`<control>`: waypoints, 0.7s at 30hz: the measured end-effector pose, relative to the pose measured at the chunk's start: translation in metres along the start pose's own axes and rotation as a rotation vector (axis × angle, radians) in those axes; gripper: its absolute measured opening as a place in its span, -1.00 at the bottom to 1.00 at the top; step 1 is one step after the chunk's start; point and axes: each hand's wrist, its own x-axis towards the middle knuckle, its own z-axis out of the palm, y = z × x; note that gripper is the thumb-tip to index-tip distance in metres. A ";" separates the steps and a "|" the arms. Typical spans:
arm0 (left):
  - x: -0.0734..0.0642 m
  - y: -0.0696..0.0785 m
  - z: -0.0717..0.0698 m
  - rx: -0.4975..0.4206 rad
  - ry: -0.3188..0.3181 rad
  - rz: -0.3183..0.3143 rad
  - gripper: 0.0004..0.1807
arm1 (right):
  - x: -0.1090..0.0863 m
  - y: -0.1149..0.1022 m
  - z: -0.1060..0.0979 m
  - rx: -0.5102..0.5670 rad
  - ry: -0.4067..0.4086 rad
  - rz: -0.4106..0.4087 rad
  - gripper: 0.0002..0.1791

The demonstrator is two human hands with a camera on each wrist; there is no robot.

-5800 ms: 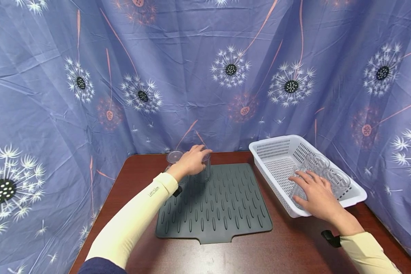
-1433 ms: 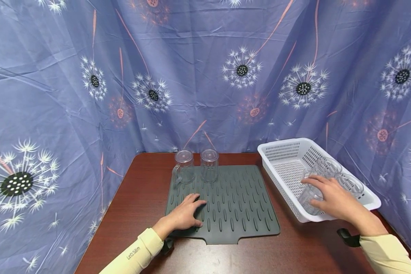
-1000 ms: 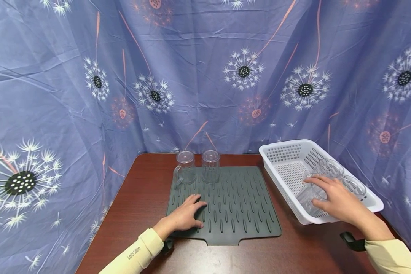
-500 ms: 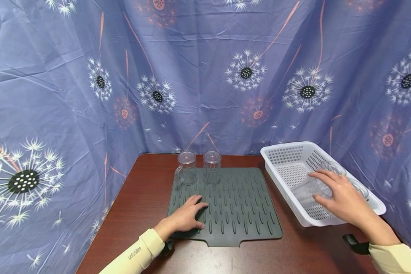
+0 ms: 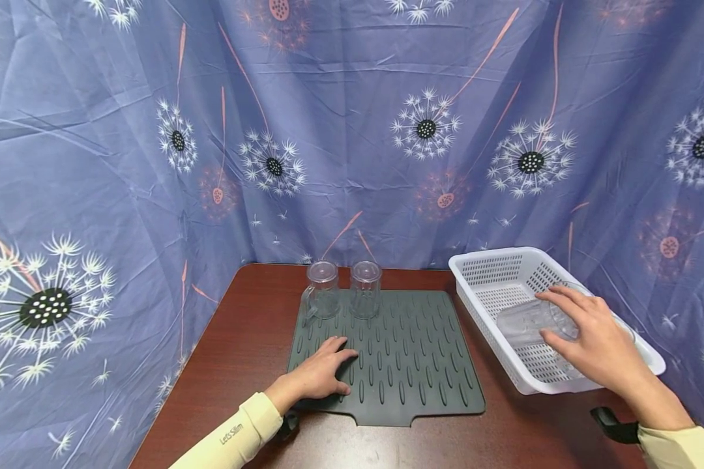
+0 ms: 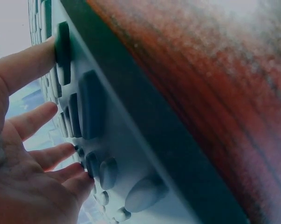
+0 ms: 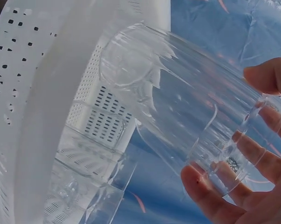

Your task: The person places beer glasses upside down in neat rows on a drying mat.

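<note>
My right hand [image 5: 601, 339] holds a clear glass mug [image 5: 519, 322] by one end, over the white basket. In the right wrist view the mug [image 7: 173, 84] lies tilted, its round base facing away, with thumb and fingers around the near end. More clear glassware [image 7: 93, 172] sits in the basket, largely hidden by the hand in the head view. My left hand [image 5: 319, 374] rests on the dark ribbed drying mat [image 5: 410, 365], fingers spread, holding nothing. At the mat's back left stand two upturned glass mugs, one [image 5: 322, 296] with its handle to the left and another [image 5: 366, 293] beside it.
The perforated white basket [image 5: 493, 268] stands right of the mat on a brown wooden table [image 5: 234, 326]. A blue curtain [image 5: 340, 130] with dandelion prints hangs behind and at both sides.
The left hand let go of a mug at the back and came down to the mat's near left. In the basket, the right hand has tipped a mug from near upright to lying over leftward.
</note>
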 end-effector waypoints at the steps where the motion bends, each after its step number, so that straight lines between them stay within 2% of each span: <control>1: 0.000 0.000 0.000 -0.001 -0.001 -0.001 -0.26 | 0.001 -0.001 -0.001 -0.003 0.004 0.008 -0.22; 7: 0.001 0.000 -0.002 -0.001 -0.010 -0.008 -0.24 | 0.003 -0.006 -0.007 -0.008 0.039 0.042 -0.24; 10: 0.002 0.000 -0.002 0.009 -0.010 -0.009 -0.25 | 0.005 -0.008 -0.008 0.004 0.074 0.031 -0.23; 16: 0.001 0.000 -0.002 0.011 -0.017 -0.022 -0.25 | 0.006 -0.013 -0.005 0.098 0.144 0.015 -0.22; 21: 0.000 0.002 -0.003 -0.002 -0.026 -0.030 -0.25 | 0.007 -0.019 -0.003 0.197 0.155 0.038 -0.21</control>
